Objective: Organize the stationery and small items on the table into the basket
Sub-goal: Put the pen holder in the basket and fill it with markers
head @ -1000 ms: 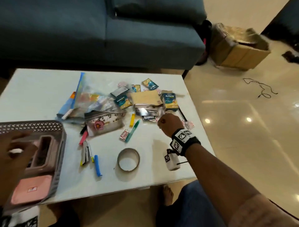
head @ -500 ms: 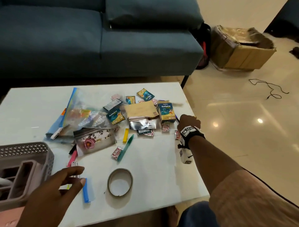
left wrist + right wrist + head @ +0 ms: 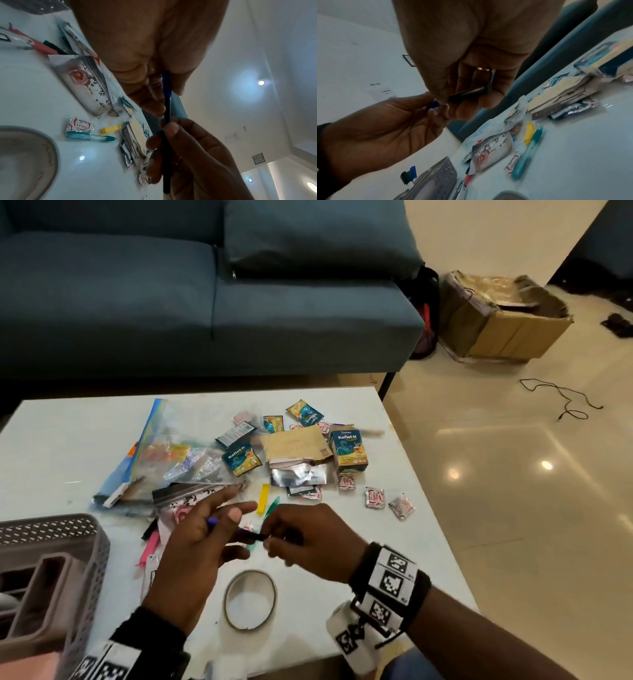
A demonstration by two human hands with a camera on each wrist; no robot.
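A dark pen with a blue cap (image 3: 247,534) hangs above the middle of the white table (image 3: 342,577), held between both hands. My right hand (image 3: 271,537) pinches its dark barrel (image 3: 468,92). My left hand (image 3: 224,522) takes the blue cap end (image 3: 166,82) between thumb and fingers. The grey perforated basket (image 3: 51,529) stands at the table's left front corner, with markers (image 3: 410,174) standing in it. Loose on the table lie a teal pen (image 3: 272,506), a yellow clip (image 3: 264,497), a pink item (image 3: 149,549) and a tape ring (image 3: 250,599).
A clear zip bag (image 3: 164,453), a brown envelope (image 3: 294,443), a Koflet-H box (image 3: 349,450) and several small sachets (image 3: 375,497) clutter the table's far half. A blue sofa (image 3: 205,302) runs behind it. A cardboard box (image 3: 503,320) and a cable (image 3: 565,402) sit on the floor at right.
My right hand came back from the table's right edge to the middle, carrying the pen. My left hand rose from the front of the table and met it at the cap.
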